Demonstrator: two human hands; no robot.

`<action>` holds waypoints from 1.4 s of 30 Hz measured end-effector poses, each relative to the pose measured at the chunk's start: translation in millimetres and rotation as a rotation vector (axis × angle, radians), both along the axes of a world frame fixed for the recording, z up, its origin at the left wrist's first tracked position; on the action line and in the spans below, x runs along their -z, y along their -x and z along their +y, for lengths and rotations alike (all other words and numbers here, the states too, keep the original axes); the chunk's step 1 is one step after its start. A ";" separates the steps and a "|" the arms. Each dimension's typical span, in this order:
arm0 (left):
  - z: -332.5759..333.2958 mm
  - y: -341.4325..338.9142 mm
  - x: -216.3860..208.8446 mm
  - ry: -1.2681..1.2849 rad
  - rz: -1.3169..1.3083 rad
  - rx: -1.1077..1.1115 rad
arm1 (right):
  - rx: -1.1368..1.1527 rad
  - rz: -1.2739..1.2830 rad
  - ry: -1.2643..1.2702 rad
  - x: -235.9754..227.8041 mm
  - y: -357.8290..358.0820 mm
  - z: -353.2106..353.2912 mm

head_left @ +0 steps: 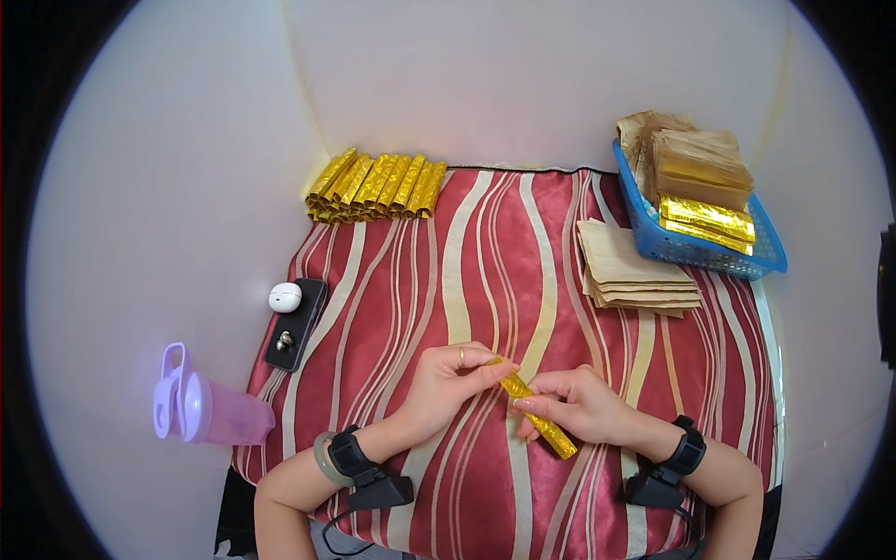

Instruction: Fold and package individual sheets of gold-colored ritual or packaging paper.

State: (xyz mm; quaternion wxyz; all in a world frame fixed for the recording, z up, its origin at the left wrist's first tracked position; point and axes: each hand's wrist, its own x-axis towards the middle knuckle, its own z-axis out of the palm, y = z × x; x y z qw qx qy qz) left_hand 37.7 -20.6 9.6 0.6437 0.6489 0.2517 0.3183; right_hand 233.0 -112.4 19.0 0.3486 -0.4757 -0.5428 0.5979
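Roll of gold foil (553, 435) lies between the two hands, over the middle of the near half of the bench (485, 271), its long axis slanting from a far-left end to a near-right end. Left hand (446, 387) has a narrow grip, thumb and fingertips pinched on the far-left end, so from there the roll runs away to the right and toward the near edge. Right hand (590, 403) comes in from the other side, its thumb over the roll and fingers beneath, closed around the middle; the near-right end sticks out past that grip, bare and nearer to the right hand than to the left. Both grips hold the same piece, with a short stretch of foil showing between them; how high it sits above the striped cloth is hard to tell. Farther out, a pile of gold rolls (378, 187) lies side by side at the far-left corner, well apart from either hand. Toward the far-right corner, a fanned stack of brown paper packets (639, 266) lies beside a blue basket (770, 250), which holds more brown packets (700, 163) and shiny gold packets (707, 222). Along the left edge are a dark phone (303, 313) with a white earbud case (285, 298) and small earbuds (285, 342) on it, and a purple bottle (229, 415) near the near-left corner.
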 end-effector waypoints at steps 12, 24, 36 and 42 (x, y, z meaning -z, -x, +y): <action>-0.6 -3.2 7.9 -0.007 0.004 0.027 | 0.060 0.220 -0.005 8.7 4.9 3.7; -0.3 0.1 -10.9 0.035 0.157 0.176 | 0.058 -0.146 -0.245 2.7 11.2 -3.3; -0.5 3.4 -32.6 -1.328 0.338 0.106 | 0.110 -1.132 -1.139 -7.4 -0.6 -5.3; 12.2 11.6 -18.1 -1.497 0.464 0.040 | 0.130 -1.244 -1.371 5.7 -26.9 21.1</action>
